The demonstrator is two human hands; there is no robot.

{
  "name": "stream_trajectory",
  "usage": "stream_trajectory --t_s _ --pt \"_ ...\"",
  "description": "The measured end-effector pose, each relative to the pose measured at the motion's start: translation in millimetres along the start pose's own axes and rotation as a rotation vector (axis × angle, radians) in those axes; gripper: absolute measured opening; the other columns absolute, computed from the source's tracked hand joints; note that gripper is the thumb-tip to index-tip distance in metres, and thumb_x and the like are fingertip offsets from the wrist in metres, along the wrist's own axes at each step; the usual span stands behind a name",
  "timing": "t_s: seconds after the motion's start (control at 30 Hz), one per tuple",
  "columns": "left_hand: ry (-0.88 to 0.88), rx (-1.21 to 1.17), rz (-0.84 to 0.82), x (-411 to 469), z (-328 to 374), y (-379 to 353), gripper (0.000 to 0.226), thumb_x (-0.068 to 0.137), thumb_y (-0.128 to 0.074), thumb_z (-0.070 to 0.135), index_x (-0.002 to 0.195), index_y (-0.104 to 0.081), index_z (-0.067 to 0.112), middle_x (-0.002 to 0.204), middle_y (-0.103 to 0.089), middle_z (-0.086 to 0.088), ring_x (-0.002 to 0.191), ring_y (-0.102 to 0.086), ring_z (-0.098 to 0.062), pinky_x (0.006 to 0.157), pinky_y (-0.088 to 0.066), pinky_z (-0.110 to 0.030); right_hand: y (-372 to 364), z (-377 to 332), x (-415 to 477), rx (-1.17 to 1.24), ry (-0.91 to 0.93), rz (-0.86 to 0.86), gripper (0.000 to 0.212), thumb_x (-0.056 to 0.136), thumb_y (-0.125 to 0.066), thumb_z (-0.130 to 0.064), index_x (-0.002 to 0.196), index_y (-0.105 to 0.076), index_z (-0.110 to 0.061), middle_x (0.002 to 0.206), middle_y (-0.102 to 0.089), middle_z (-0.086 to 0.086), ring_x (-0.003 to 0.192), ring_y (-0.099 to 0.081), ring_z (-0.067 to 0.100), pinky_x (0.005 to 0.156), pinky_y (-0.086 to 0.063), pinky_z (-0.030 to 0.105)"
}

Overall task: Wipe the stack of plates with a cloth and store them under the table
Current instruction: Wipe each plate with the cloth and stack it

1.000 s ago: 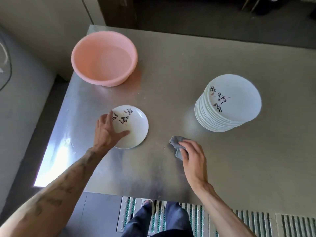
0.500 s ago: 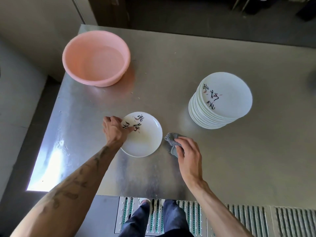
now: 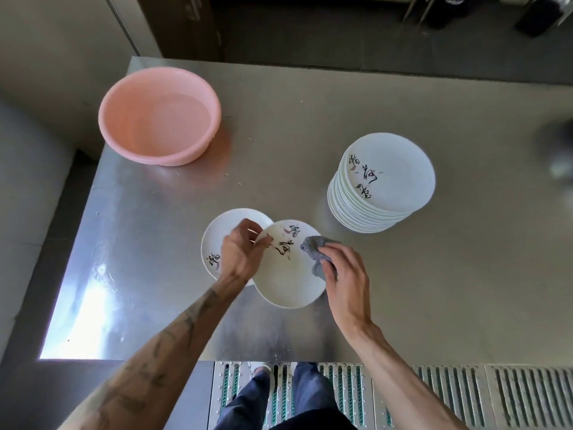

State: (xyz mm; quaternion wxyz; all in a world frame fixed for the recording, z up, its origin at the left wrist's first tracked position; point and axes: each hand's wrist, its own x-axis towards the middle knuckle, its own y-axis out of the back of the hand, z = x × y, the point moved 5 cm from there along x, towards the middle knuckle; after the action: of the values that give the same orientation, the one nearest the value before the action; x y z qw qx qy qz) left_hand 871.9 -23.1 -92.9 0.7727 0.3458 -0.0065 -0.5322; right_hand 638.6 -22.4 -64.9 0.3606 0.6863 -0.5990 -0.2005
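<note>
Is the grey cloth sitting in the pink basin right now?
No, the right hand holds the grey cloth against the plate gripped by the left hand.

Left hand (image 3: 239, 259) now pinches the upper plate (image 3: 288, 282) at its 10 o'clock rim and lifts it tilted, uncovering a second plate (image 3: 217, 235) at 9 o'clock. Right hand (image 3: 347, 282) brings the cloth (image 3: 314, 248) off the table (image 3: 449, 305) onto the held plate's 2 o'clock edge.

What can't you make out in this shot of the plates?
Head view only:
Lower plate: partly covered by the left hand and the held plate.
Stack of plates: rims too fine to count.
Object at right edge: blurred, cut off.
Space under the table: hidden by its top.
</note>
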Motion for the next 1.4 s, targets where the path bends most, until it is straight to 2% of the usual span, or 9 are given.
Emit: stream_trajectory --t_s 0.07,0.17,0.33,0.47,0.6,0.7,0.8,0.97,1.4 --pt "-0.043 0.026 -0.045 -15.1 6.2 -26.7 0.012 0.091 -0.075 0.022 0.100 -0.067 0.018 0.083 -0.071 0.009 0.073 -0.067 -0.008 0.057 -0.045 -0.010 3.8 5.8 -5.3 -0.019 -0.010 0.006 0.030 0.093 -0.066 0.000 0.119 -0.071 -0.012 0.122 -0.065 -0.004 0.110 -0.060 0.016 0.100 -0.047 0.024" --pt "-0.054 0.028 -0.064 -34.0 6.6 -60.8 0.009 0.091 -0.075 0.021 0.099 -0.070 0.020 0.081 -0.072 0.012 0.073 -0.068 -0.009 0.064 -0.050 -0.019 8.3 20.2 -15.7 -0.057 -0.036 -0.002 0.029 0.092 -0.067 0.000 0.118 -0.072 -0.012 0.120 -0.065 -0.004 0.107 -0.061 0.019 0.097 -0.047 0.022" --pt "-0.052 0.006 -0.027 -45.3 -6.5 -88.9 0.006 0.093 -0.073 0.019 0.095 -0.068 0.023 0.077 -0.067 0.020 0.070 -0.064 -0.004 0.059 -0.039 -0.004 8.4 44.9 -31.6 -0.125 -0.093 -0.059 0.028 0.090 -0.069 -0.002 0.116 -0.072 -0.013 0.119 -0.065 -0.004 0.104 -0.060 0.021 0.092 -0.046 0.020" --pt "-0.098 -0.007 -0.038 -43.8 -21.4 -90.1 0.007 0.097 -0.066 0.017 0.103 -0.067 0.021 0.085 -0.070 0.015 0.077 -0.068 -0.013 0.066 -0.050 -0.026 -6.6 52.3 -36.3 -0.158 -0.120 -0.152 0.029 0.090 -0.072 -0.008 0.118 -0.072 -0.013 0.123 -0.065 -0.001 0.109 -0.059 0.023 0.093 -0.053 0.037" --pt "-0.214 -0.010 -0.151 -42.2 -30.0 -83.0 0.013 0.100 -0.063 0.019 0.113 -0.063 0.019 0.100 -0.071 0.005 0.088 -0.067 -0.017 0.076 -0.058 -0.042 -26.2 48.4 -31.1 -0.167 -0.169 -0.206 0.033 0.088 -0.075 -0.014 0.121 -0.072 -0.015 0.129 -0.062 0.000 0.119 -0.057 0.025 0.101 -0.047 0.045" --pt "-0.368 0.109 -0.218 -41.0 -35.2 -73.4 0.045 0.094 -0.074 0.025 0.135 -0.058 0.014 0.117 -0.066 -0.005 0.106 -0.061 -0.024 0.095 -0.052 -0.045 -38.7 40.1 -34.1 -0.192 -0.008 -0.311 0.034 0.094 -0.069 -0.022 0.128 -0.069 -0.019 0.138 -0.056 0.001 0.126 -0.054 0.021 0.109 -0.043 0.036" --pt "-0.460 0.272 -0.294 -42.2 -43.0 -69.2 0.090 0.085 -0.084 0.030 0.158 -0.035 0.012 0.128 -0.057 -0.013 0.116 -0.051 -0.031 0.108 -0.041 -0.045 -36.5 48.5 -29.9 -0.258 0.078 -0.355 0.038 0.098 -0.062 -0.025 0.135 -0.062 -0.022 0.144 -0.049 -0.001 0.130 -0.049 0.019 0.107 -0.046 0.035" --pt "-0.529 0.410 -0.436 -37.8 -53.2 -68.9 0.139 0.062 -0.093 0.056 0.164 -0.010 0.012 0.139 -0.045 -0.013 0.125 -0.043 -0.030 0.115 -0.033 -0.046 -48.5 42.1 -22.5 -0.309 0.062 -0.363 0.042 0.095 -0.065 -0.024 0.137 -0.060 -0.025 0.145 -0.048 -0.001 0.131 -0.048 0.020 0.109 -0.042 0.036" --pt "-0.686 0.552 -0.381 -42.5 -53.7 -65.7 0.134 0.061 -0.066 0.089 0.165 -0.014 0.021 0.132 -0.045 -0.008 0.117 -0.043 -0.024 0.109 -0.039 -0.041 -59.1 22.9 -46.9 -0.291 0.323 -0.462 0.041 0.096 -0.065 -0.026 0.136 -0.061 -0.025 0.146 -0.051 0.001 0.131 -0.051 0.023 0.106 -0.045 0.038"
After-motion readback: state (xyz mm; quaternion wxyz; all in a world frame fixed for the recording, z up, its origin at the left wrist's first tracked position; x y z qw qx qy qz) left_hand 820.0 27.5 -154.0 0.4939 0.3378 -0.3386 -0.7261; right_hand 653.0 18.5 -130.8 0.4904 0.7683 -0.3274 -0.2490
